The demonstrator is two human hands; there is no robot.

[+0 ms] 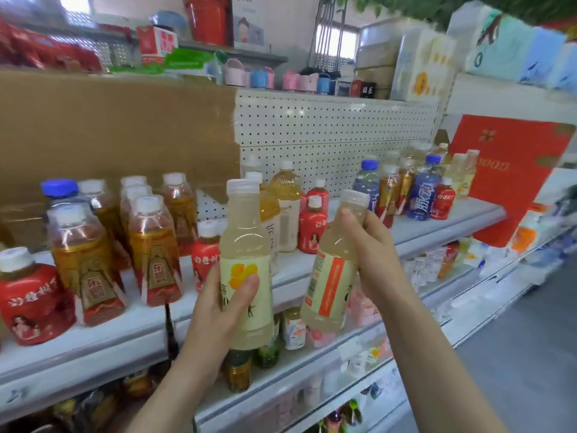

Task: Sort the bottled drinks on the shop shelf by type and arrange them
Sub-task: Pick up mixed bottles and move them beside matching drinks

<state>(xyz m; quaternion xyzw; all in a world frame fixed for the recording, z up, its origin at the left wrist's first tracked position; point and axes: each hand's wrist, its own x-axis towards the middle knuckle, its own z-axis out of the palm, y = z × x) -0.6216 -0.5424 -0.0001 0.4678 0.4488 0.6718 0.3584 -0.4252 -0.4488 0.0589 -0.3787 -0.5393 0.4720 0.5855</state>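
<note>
As left hand [215,304] grips bottle [246,245], right hand [371,254] another [327,285]

**Figure: shelf layout, head view.** The shelf [437,226] runs from 8 o'clock to 3 o'clock. At centre, in front of it, the left hand [224,304] holds the left bottle [245,245] upright. At its 3 o'clock, apart from it, the right hand [371,245] holds the right bottle [331,276] tilted.

On the shelf:
- left cluster [153,245] at 9 o'clock
- middle cluster [287,201] behind the held bottles
- right cluster [421,195] at 2 o'clock

Cardboard [109,129] stands behind the left cluster, and pegboard [337,126] behind the other two. A box [512,170] stands at 3 o'clock, right of the right cluster. The lower shelf [343,345] lies beneath at 6 o'clock and carries small bottles [293,332]. Cups [265,78] sit above the pegboard at 12 o'clock.
</note>
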